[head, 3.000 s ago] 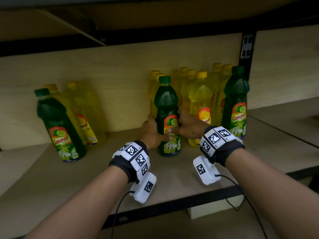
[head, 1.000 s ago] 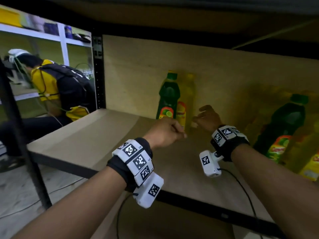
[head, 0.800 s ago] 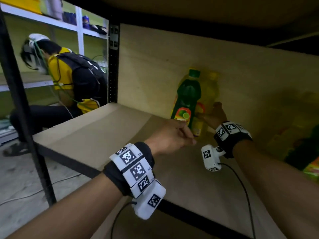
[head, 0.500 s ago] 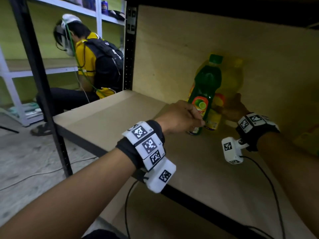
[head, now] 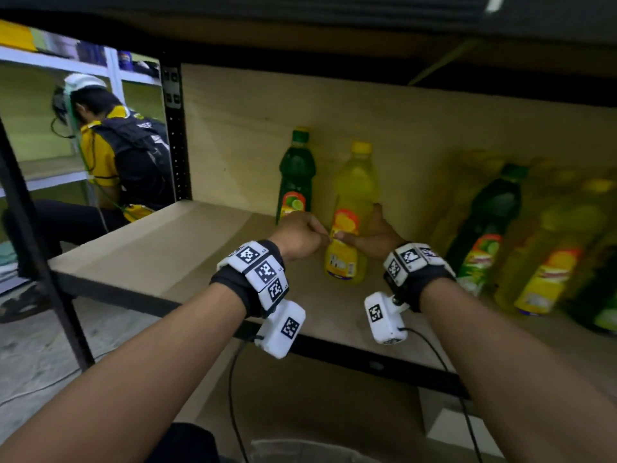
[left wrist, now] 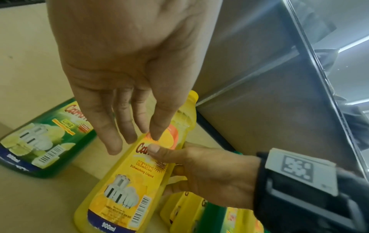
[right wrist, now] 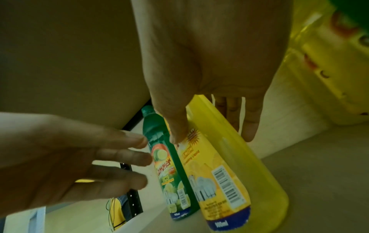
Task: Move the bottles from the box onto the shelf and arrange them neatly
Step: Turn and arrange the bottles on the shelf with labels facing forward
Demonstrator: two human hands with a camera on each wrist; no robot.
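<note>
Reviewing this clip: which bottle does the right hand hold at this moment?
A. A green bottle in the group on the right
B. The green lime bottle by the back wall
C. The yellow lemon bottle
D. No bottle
C: the right hand grips the yellow lemon bottle, thumb on its label; the left hand hangs open beside it.

Bare forearms; each wrist wears a black band (head: 417,282) topped with 3 white blocks (head: 263,270) printed with black square codes, a white camera pod (head: 282,329) beneath, a thin black cable (head: 230,389) trailing
</note>
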